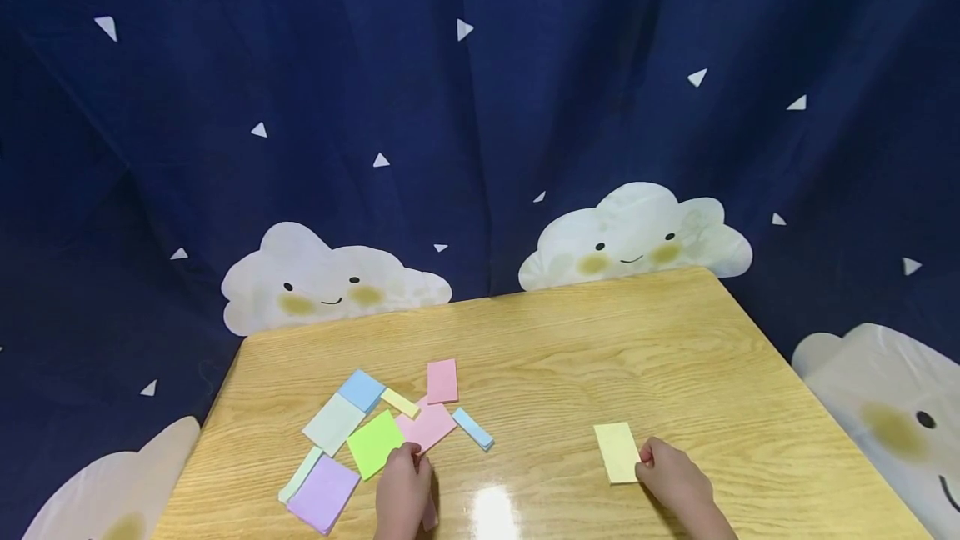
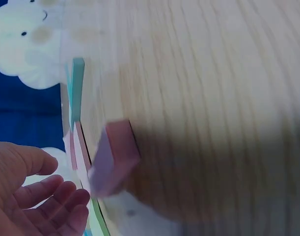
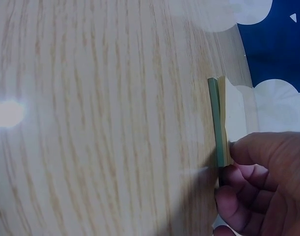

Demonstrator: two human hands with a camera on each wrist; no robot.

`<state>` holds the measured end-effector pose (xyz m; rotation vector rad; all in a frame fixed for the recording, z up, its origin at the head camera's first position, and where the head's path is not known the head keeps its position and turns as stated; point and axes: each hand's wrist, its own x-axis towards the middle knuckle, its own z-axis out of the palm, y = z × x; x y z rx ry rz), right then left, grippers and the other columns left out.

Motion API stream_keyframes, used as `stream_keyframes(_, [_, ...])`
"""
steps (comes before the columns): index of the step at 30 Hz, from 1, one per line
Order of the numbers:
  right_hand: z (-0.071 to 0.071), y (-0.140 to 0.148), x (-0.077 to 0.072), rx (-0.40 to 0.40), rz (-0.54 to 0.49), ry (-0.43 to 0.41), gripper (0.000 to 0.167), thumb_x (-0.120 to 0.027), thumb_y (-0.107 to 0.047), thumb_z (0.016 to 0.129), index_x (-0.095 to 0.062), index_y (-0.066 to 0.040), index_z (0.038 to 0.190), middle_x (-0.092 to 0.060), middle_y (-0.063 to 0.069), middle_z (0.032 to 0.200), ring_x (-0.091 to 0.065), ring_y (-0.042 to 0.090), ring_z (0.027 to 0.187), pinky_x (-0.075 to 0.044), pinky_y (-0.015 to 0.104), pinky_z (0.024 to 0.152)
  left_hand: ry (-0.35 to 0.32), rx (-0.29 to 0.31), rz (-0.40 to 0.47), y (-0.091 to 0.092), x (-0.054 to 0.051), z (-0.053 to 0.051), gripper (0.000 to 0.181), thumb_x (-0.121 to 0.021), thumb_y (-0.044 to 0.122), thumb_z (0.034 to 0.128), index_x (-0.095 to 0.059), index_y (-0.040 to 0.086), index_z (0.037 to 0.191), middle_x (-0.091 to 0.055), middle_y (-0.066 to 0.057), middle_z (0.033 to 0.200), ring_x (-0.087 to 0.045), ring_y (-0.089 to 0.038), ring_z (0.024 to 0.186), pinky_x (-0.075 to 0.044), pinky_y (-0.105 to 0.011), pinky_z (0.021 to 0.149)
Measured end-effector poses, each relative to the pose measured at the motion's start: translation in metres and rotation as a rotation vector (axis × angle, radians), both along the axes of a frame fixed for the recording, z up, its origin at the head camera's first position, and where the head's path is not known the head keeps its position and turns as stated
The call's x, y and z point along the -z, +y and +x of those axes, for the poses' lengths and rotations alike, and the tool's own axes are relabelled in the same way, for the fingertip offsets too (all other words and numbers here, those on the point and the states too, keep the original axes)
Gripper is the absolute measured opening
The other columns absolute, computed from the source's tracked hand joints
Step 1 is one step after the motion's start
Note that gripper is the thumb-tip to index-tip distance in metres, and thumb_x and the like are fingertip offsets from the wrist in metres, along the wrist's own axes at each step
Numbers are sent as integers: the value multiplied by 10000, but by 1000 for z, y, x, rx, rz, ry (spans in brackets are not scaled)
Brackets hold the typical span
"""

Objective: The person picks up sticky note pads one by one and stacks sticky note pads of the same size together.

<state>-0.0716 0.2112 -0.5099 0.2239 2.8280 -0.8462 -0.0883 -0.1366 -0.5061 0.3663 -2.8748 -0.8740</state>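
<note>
My right hand (image 1: 675, 475) pinches the near right edge of a pale yellow sticky note pad (image 1: 618, 452). In the right wrist view, thumb and fingers hold that pad, whose cream sheets (image 3: 235, 114) lie against a green layer (image 3: 216, 120). My left hand (image 1: 403, 490) is over the table beside a narrow pink sticky note strip pad (image 1: 430, 515). Its fingers are loosely bent, apart from that pink pad (image 2: 124, 152) in the left wrist view. Just beyond lie a lime green pad (image 1: 375, 444) and a larger pink pad (image 1: 429, 425).
Left on the wooden table (image 1: 555, 357) lie a purple pad (image 1: 324, 494), a mint strip (image 1: 302, 475), a pale green pad (image 1: 333, 423), a blue pad (image 1: 362, 390), a yellow strip (image 1: 401, 402), a small pink pad (image 1: 442, 382) and a blue strip (image 1: 473, 429). A dark blue curtain (image 1: 480, 107) hangs behind.
</note>
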Motion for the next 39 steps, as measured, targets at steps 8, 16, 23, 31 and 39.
stream_keyframes(8, [-1,1,1,-1,1,3,72,-532,-111,717,-503,-103,782,-452,-21,627,-415,154,546,-320,299,463,28,-61,-12,-26,7,3,154,-592,41,747,-602,-52,870,-523,-71,712,-526,-228,653,-436,-401,601])
stream_keyframes(16, [-1,2,2,-4,-5,5,70,-531,-103,726,-504,-96,790,-462,-23,639,-407,150,537,-318,293,463,68,-105,-15,-50,10,10,185,-572,46,735,-592,-79,871,-527,-103,695,-535,-291,661,-429,-453,581])
stream_keyframes(23, [2,6,-1,-7,-16,-11,71,-518,-100,729,-498,-91,796,-440,-18,627,-386,149,528,-306,284,461,70,-164,-41,-68,10,15,210,-552,34,738,-577,-112,886,-528,-155,698,-543,-352,689,-426,-478,598])
stream_keyframes(31, [3,5,-2,-7,-24,-7,83,-523,-105,726,-505,-89,805,-457,-18,646,-387,148,528,-312,285,464,97,-191,-85,-91,14,21,215,-542,2,732,-561,-149,883,-538,-254,750,-531,-430,752,-415,-501,656])
stream_keyframes(39, [4,3,-1,-12,-45,6,89,-529,-97,726,-519,-68,809,-461,-19,633,-373,141,504,-302,270,451,-49,-228,-95,-107,9,22,269,-540,20,755,-529,-171,943,-517,-298,817,-523,-460,790,-415,-507,685])
